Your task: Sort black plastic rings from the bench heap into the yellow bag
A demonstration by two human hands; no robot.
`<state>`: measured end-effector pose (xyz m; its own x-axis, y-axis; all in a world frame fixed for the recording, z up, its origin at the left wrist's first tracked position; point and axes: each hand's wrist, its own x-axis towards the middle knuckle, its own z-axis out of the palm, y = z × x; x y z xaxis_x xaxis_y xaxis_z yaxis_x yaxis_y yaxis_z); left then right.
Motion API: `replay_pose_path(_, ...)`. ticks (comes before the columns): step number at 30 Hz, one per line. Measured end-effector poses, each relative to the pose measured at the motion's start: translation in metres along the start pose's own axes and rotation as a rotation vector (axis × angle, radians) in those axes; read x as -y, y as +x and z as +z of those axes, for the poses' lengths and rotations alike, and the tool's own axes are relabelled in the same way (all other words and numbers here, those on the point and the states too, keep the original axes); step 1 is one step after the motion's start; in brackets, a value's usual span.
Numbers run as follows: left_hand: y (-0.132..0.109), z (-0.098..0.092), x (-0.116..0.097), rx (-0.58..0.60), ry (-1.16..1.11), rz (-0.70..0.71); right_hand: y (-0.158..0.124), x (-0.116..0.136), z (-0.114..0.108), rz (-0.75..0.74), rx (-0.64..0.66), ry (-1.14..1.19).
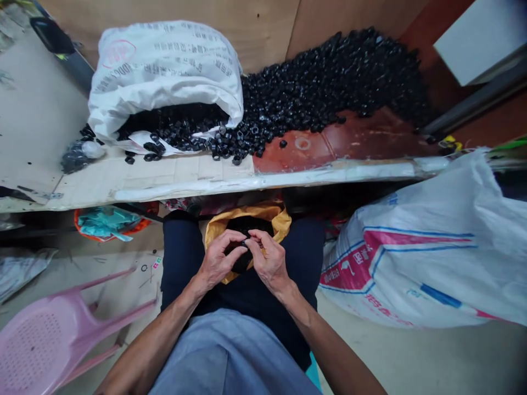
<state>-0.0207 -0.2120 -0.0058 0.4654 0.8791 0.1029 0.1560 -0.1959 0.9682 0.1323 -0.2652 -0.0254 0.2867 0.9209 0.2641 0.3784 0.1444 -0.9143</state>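
Over a yellow bag held between the knees, my left hand and my right hand meet at the fingertips. Both are closed in a pinch around a small black piece, mostly covered by the fingers. Inside the bag is a dark mass of contents, too dim to make out singly. On the shelf ahead lies a large heap of small black plastic pieces, ring-like or nut-like in shape. More of them spill from the mouth of a white woven sack lying on its side.
The shelf's white front edge runs just beyond the knees. A big white sack stands at the right. On the left are a pink plastic stool and an orange-rimmed basket with teal scraps. A white box sits upper right.
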Motion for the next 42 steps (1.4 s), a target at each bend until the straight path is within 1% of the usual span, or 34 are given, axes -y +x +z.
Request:
replay_pose_path(2,-0.004,0.001,0.004,0.053,0.082,0.098,-0.006,0.0,0.001,0.023,0.001,-0.038)
replay_pose_path(3,-0.006,0.001,0.006,0.067,0.092,0.116,-0.009,0.0,0.0,0.039,0.011,-0.04)
replay_pose_path(8,-0.012,0.001,0.014,0.057,0.054,0.043,-0.022,-0.006,-0.007,0.091,0.127,0.05)
replay_pose_path(11,-0.017,0.001,0.02,0.132,0.058,0.054,-0.025,-0.011,-0.008,0.13,0.137,-0.019)
replay_pose_path(13,-0.02,0.003,0.023,0.147,0.03,0.018,-0.026,-0.013,-0.007,0.155,0.121,-0.081)
replay_pose_path(15,-0.02,0.005,0.026,0.113,-0.042,-0.067,-0.025,-0.013,-0.006,0.161,0.099,-0.079)
replay_pose_path(17,-0.019,0.005,0.027,0.073,-0.148,-0.152,-0.025,-0.012,-0.004,0.121,0.098,-0.033)
replay_pose_path(19,-0.017,0.004,0.028,0.064,-0.23,-0.209,-0.025,-0.013,-0.002,0.068,0.117,0.0)
replay_pose_path(21,-0.015,0.002,0.029,0.071,-0.25,-0.23,-0.025,-0.015,0.0,0.061,0.138,-0.016)
replay_pose_path(24,-0.015,0.0,0.032,0.062,-0.215,-0.239,-0.023,-0.019,0.003,0.133,0.178,-0.084)
replay_pose_path(26,-0.016,0.0,0.034,0.056,-0.218,-0.25,-0.023,-0.021,0.003,0.156,0.178,-0.094)
replay_pose_path(29,-0.016,0.003,0.034,0.069,-0.26,-0.273,-0.023,-0.022,0.002,0.118,0.152,-0.06)
replay_pose_path(33,-0.015,0.005,0.031,0.069,-0.32,-0.34,-0.024,-0.023,0.001,0.15,0.136,-0.079)
replay_pose_path(36,-0.014,0.005,0.03,0.058,-0.377,-0.402,-0.024,-0.023,-0.001,0.076,0.15,-0.015)
replay_pose_path(38,-0.014,0.003,0.031,0.052,-0.382,-0.427,-0.025,-0.024,-0.002,0.06,0.151,-0.013)
replay_pose_path(40,-0.015,0.002,0.032,0.049,-0.362,-0.442,-0.026,-0.024,-0.002,0.082,0.143,-0.019)
replay_pose_path(42,-0.016,0.001,0.034,0.058,-0.35,-0.444,-0.026,-0.025,-0.001,0.056,0.162,0.028)
